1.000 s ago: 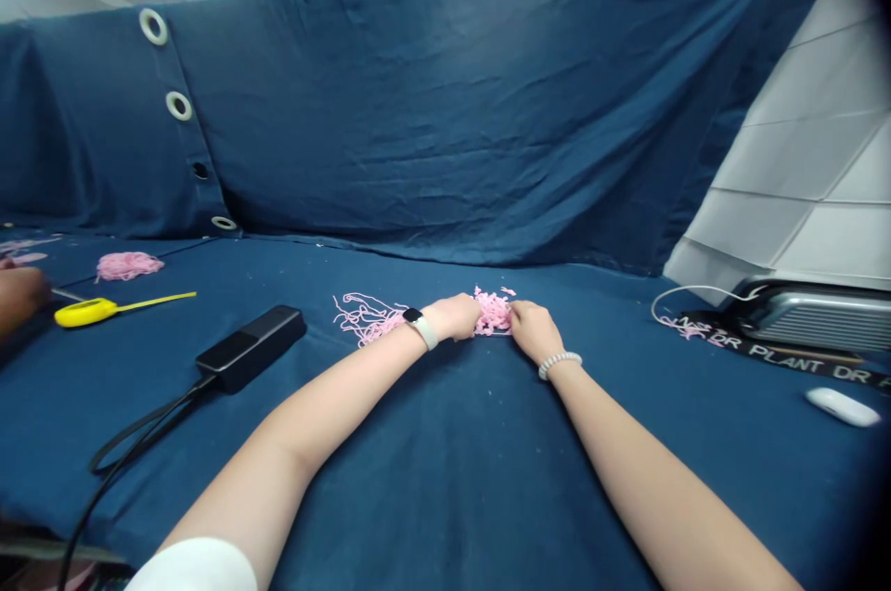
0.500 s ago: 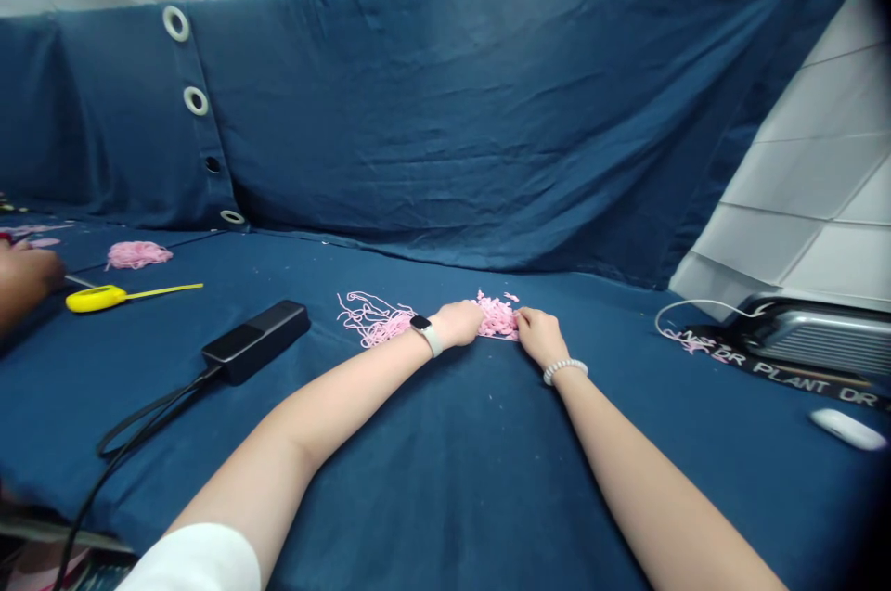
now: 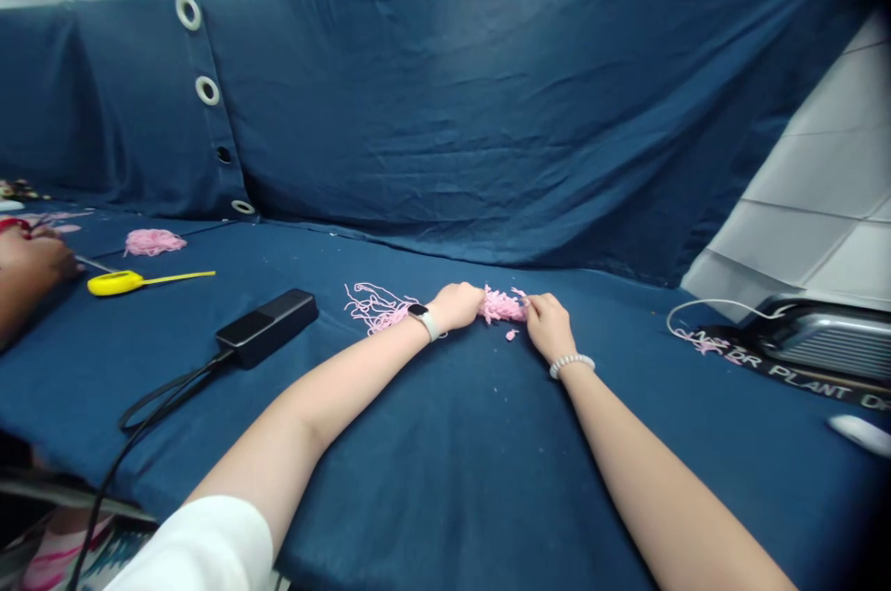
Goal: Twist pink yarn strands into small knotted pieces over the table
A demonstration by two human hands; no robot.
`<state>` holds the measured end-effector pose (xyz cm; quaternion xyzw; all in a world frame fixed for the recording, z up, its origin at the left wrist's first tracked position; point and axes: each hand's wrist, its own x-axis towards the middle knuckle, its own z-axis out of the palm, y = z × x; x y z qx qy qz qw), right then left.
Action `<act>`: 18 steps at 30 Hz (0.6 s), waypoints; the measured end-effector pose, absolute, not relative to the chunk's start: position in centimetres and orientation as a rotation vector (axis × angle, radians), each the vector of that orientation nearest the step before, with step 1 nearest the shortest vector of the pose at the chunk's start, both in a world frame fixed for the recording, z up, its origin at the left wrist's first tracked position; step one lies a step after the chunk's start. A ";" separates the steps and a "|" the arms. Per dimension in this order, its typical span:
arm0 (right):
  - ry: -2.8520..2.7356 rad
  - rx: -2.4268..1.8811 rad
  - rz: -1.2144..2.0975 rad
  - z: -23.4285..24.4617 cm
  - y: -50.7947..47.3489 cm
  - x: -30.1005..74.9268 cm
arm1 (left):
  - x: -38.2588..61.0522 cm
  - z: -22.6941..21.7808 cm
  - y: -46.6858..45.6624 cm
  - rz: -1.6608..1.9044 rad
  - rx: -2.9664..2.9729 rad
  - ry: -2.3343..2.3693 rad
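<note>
A small heap of pink yarn pieces [image 3: 502,305] lies on the blue cloth-covered table [image 3: 445,443], far in front of me. My left hand [image 3: 458,305], with a white watch on its wrist, is closed against the heap's left side. My right hand [image 3: 548,326], with a bead bracelet on its wrist, pinches the heap's right side with closed fingers. Loose pink strands [image 3: 372,305] trail on the cloth just left of my left wrist. One tiny pink scrap [image 3: 510,335] lies apart below the heap.
A black box with a cable [image 3: 265,327] lies to the left. Farther left are a yellow tape measure [image 3: 117,282], another pink yarn heap [image 3: 153,241] and another person's hand [image 3: 32,262]. At right sit a metal device [image 3: 811,336], a white cable [image 3: 703,305] and a white oval object [image 3: 859,431]. Blue curtain hangs behind.
Both hands have stayed at the yarn heap, pressing it narrower between them. A small pink scrap now lies below it. The view has shifted slightly to the left.
</note>
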<state>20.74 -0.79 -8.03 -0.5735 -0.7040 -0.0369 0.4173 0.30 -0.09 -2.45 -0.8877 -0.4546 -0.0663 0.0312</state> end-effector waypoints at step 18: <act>-1.308 -1.393 0.309 -5.5 -1.3 21.4 | -0.4 -0.3 0.8 -0.759 -2.779 -1.374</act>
